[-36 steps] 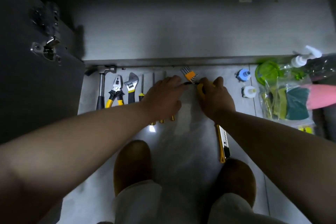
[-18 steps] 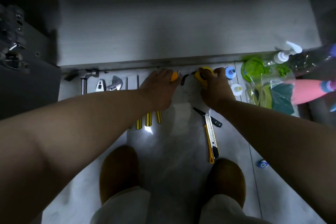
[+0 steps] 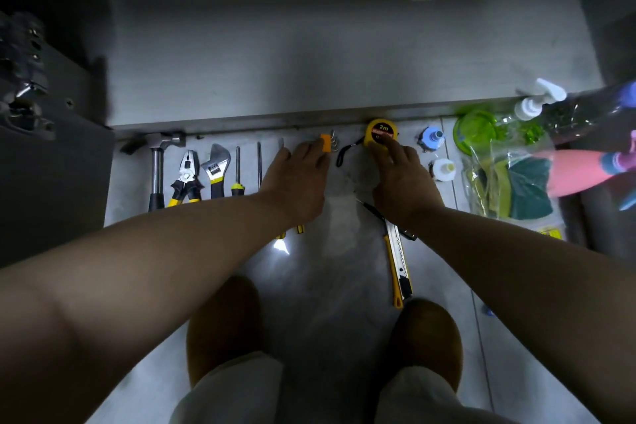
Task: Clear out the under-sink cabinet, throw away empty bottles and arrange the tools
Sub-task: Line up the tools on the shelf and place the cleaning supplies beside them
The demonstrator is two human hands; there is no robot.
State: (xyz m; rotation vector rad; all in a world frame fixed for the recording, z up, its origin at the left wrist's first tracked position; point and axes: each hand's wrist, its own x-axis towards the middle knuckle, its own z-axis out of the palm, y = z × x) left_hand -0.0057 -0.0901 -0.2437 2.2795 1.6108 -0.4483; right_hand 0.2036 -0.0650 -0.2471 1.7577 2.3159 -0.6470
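Tools lie in a row on the floor along the cabinet's front edge: hammer (image 3: 156, 169), yellow-handled pliers (image 3: 186, 179), adjustable wrench (image 3: 216, 169), screwdriver (image 3: 237, 175). My left hand (image 3: 296, 182) lies over more yellow-handled screwdrivers, its fingertips pinching the orange hex key set (image 3: 326, 143). My right hand (image 3: 402, 179) has its fingertips on the yellow tape measure (image 3: 378, 132), which sits against the cabinet edge. A yellow utility knife (image 3: 397, 262) lies under my right wrist.
The cabinet floor (image 3: 309, 62) is bare; its open door (image 3: 41, 165) stands at the left. On the right are a blue cap (image 3: 432, 139), a white cap (image 3: 444, 169), a bag of sponges (image 3: 509, 182), a pump bottle (image 3: 537, 103) and a pink bottle (image 3: 578, 172). My slippers (image 3: 223, 320) are below.
Both hands moved forward toward the cabinet edge. The hex key set and the tape measure went with them and now lie in line with the other tools.
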